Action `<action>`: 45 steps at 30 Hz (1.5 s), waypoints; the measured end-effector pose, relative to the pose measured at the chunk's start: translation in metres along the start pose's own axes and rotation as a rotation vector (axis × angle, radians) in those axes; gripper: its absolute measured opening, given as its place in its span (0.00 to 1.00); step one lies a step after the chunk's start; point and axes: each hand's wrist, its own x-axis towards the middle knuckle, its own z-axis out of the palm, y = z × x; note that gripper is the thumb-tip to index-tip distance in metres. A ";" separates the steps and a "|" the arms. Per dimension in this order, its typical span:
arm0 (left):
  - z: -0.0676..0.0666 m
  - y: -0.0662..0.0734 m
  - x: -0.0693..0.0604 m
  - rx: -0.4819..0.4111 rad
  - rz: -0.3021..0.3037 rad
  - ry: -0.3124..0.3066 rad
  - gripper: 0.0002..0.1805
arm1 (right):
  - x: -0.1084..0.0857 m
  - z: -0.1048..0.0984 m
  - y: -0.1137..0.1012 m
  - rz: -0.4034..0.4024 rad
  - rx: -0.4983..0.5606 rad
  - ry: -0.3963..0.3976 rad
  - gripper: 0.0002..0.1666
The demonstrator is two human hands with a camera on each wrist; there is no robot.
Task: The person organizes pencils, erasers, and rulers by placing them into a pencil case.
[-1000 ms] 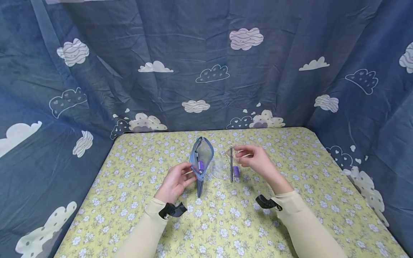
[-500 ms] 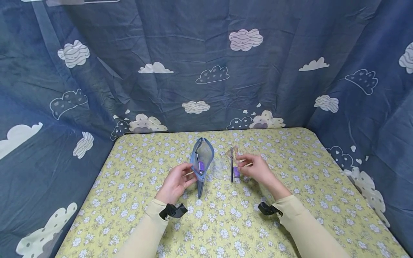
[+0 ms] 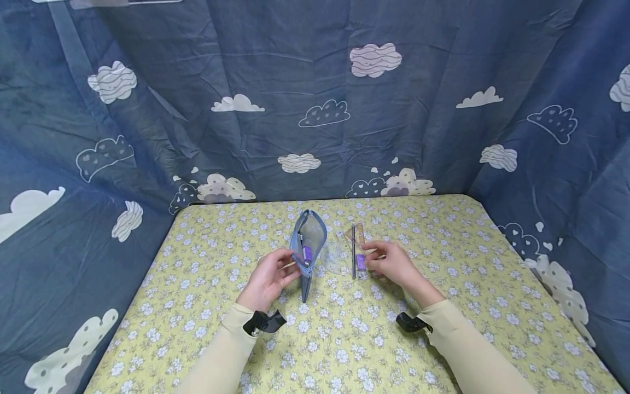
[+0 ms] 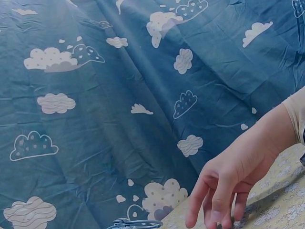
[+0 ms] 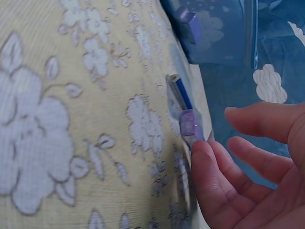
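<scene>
My left hand [image 3: 268, 278] pinches the near edge of an unzipped translucent blue pouch [image 3: 320, 234], upright with its mouth spread. Inside it a purple-and-white block [image 3: 307, 254] shows beside a dark slim item. My right hand [image 3: 395, 267], fingers bent and thumb apart, is at a purple eraser [image 3: 361, 262] on the table; in the right wrist view, fingertips meet or nearly meet the eraser's [image 5: 188, 122] end. Dark pencils [image 3: 353, 251] lie just left of it, by an orange-tinted clear set square [image 3: 361, 232]. The left wrist view shows the right hand [image 4: 231, 179] hanging fingers down.
A clear, curved flat piece [image 3: 332, 258] lies between pouch and pencils. The table carries a yellow flowered cloth [image 3: 315, 350]. Dark blue curtains [image 3: 275, 137] with cloud prints stand behind it and at both sides.
My right hand has drawn back toward me, from over the set square to the purple eraser, uncovering the set square. My left hand and the pouch have hardly moved.
</scene>
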 end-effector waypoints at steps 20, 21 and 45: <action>0.001 0.000 0.001 0.013 0.005 0.004 0.05 | 0.005 0.004 0.011 -0.010 -0.033 -0.064 0.33; 0.001 0.000 0.001 0.015 0.006 0.001 0.05 | 0.006 0.004 0.012 -0.016 -0.040 -0.064 0.33; -0.002 -0.001 0.001 -0.003 0.000 -0.007 0.06 | 0.008 0.007 0.012 -0.010 -0.074 -0.031 0.32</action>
